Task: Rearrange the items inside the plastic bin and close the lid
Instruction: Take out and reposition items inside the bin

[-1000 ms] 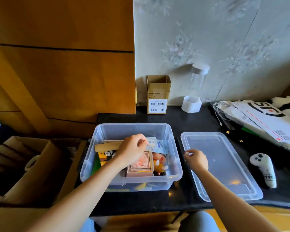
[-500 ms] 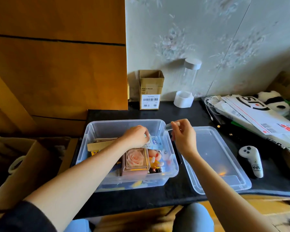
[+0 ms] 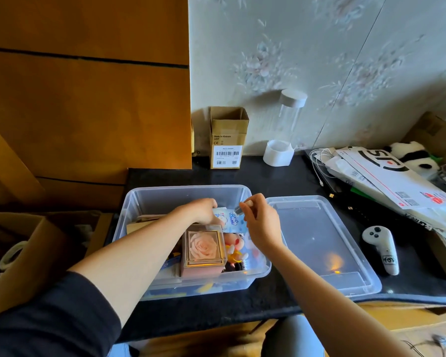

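A clear plastic bin (image 3: 137, 202) stands on the black counter, with its clear lid (image 3: 317, 240) lying flat to its right. Inside are a pink box with a rose (image 3: 202, 249), a small doll (image 3: 233, 247), a white-and-blue packet (image 3: 229, 221) and a wooden piece (image 3: 139, 225). My left hand (image 3: 201, 211) reaches into the bin and grips the packet's far left end. My right hand (image 3: 262, 222) hovers over the bin's right side and pinches a small clear vial (image 3: 240, 207) above the packet.
A small cardboard box (image 3: 227, 140) and a clear bottle on a white base (image 3: 285, 135) stand at the wall. Envelopes, cables and a panda plush (image 3: 412, 157) crowd the right. A white controller (image 3: 381, 248) lies beside the lid. A brown bag (image 3: 23, 251) sits lower left.
My right hand has come from the lid's near-left corner up and left over the bin, holding the small vial. My left hand stays on the packet. The camera has shifted right.
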`<state>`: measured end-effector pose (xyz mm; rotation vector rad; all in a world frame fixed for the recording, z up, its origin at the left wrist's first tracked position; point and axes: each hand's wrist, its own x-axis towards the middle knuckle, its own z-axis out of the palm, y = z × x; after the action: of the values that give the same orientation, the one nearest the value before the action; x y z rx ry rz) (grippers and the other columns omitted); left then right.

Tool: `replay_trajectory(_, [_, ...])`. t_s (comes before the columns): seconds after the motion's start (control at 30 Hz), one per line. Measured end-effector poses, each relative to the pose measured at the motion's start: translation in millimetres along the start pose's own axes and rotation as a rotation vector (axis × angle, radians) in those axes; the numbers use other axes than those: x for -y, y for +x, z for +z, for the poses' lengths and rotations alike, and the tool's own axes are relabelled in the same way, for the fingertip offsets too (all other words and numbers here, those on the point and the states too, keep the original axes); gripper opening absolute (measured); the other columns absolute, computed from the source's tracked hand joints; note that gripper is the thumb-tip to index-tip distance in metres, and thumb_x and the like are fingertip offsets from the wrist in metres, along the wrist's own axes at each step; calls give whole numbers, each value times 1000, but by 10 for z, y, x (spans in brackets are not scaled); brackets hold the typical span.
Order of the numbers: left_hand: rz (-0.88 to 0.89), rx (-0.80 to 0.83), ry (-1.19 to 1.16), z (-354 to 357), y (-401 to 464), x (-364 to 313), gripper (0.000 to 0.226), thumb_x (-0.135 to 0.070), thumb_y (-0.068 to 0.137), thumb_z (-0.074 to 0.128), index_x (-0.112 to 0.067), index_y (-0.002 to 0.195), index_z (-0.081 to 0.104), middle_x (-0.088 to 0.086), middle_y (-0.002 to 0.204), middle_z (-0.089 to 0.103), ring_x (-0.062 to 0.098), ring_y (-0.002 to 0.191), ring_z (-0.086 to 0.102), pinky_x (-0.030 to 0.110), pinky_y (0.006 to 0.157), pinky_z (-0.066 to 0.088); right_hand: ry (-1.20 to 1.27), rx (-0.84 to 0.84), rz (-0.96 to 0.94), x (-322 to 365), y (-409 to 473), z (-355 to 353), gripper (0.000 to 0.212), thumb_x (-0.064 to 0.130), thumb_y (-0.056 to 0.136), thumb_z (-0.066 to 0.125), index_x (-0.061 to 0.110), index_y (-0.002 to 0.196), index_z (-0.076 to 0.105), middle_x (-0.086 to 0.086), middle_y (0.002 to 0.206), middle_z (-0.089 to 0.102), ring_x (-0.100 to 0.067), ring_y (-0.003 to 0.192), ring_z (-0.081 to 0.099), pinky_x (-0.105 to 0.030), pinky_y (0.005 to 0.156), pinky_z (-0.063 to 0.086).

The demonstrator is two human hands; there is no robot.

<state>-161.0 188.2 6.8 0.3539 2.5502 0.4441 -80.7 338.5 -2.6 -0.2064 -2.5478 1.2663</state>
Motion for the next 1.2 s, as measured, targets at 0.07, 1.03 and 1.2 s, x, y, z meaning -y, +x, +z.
replay_trajectory(0.07, [-34, 18, 33, 4, 54, 1, 63, -46, 78, 71, -16, 128, 48, 5, 123, 58, 19, 100, 57, 26, 76, 45, -2, -7, 0, -7, 2, 2, 12, 30, 95, 50, 20, 88, 47, 7, 82, 65, -9, 69, 61, -17, 57, 48])
replay_trajectory(1.03, [160, -349, -375, -507, -385, 264, 22, -21, 69, 81, -16, 82, 65, -4, 82, 67, 11, 70, 62, 21, 53, 45, -119, -43, -3, -39, 11, 14, 15, 32, 98, 42, 20, 89, 43, 20, 69, 55, -9, 60, 55, -25, 52, 44])
replay_trajectory(1.2, [97, -283, -850, -753, -853, 501, 29, -15, 84, 69, -19, 111, 58, 0, 102, 67, 12, 86, 63, 26, 63, 49, -195, -22, -33, 13, -13, -8, 16, 32, 98, 43, 20, 88, 44, 19, 71, 56, -4, 57, 52, -18, 48, 31])
